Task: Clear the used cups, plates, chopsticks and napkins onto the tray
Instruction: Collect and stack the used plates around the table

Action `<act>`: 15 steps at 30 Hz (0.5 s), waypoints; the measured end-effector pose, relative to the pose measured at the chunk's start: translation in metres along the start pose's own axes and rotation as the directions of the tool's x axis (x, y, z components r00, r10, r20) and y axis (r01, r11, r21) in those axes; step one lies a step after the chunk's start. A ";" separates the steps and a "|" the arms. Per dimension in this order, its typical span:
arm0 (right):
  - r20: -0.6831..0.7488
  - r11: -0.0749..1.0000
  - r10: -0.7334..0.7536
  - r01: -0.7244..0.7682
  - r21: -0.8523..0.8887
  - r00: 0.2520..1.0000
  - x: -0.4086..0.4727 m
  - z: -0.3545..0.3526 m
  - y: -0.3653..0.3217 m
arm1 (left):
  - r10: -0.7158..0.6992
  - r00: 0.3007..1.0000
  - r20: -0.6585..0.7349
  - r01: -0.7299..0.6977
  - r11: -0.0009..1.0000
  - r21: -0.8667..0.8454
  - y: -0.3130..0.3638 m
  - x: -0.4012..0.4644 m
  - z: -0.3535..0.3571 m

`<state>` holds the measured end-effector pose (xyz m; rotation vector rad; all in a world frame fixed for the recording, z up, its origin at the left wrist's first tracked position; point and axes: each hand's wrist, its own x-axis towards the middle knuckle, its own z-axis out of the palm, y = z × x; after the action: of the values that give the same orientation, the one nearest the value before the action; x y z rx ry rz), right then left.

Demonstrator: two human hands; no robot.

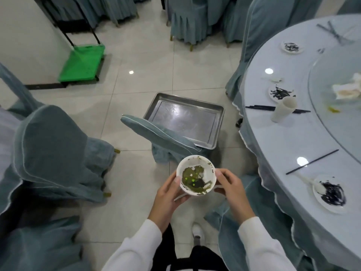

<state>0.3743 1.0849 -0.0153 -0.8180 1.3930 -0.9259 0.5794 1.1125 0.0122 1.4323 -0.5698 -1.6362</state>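
I hold a white bowl with green and dark food remains, stacked on a white plate whose edge shows beneath it. My left hand grips the left side and my right hand grips the right side. Just beyond the bowl, a bare metal tray lies on the seat of a covered chair. On the round table at right are a white cup, black chopsticks, one loose chopstick, and dirty plates. Crumpled napkins lie on the glass turntable.
Covered chairs stand at left, and others stand at the back and around the table. A green folding cart is parked by the wall at far left. My shoe shows on the tiled floor below the bowl.
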 end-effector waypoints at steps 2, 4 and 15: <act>0.012 1.000 0.008 -0.008 0.024 1.000 0.007 0.003 -0.005 | -0.015 0.999 0.035 0.016 1.000 -0.021 0.009 0.016 -0.002; 0.002 0.999 -0.002 0.002 0.049 1.000 0.016 0.010 -0.013 | -0.024 0.997 0.070 0.027 0.999 -0.044 0.020 0.034 -0.006; -0.336 0.992 -0.025 0.065 0.106 0.942 0.064 0.040 -0.066 | -0.075 0.944 0.320 0.060 0.997 0.054 0.107 0.126 0.006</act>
<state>0.4082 0.9962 0.0171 -0.6252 1.5989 -1.2122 0.6103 0.9510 0.0293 1.2321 -0.7509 -1.9409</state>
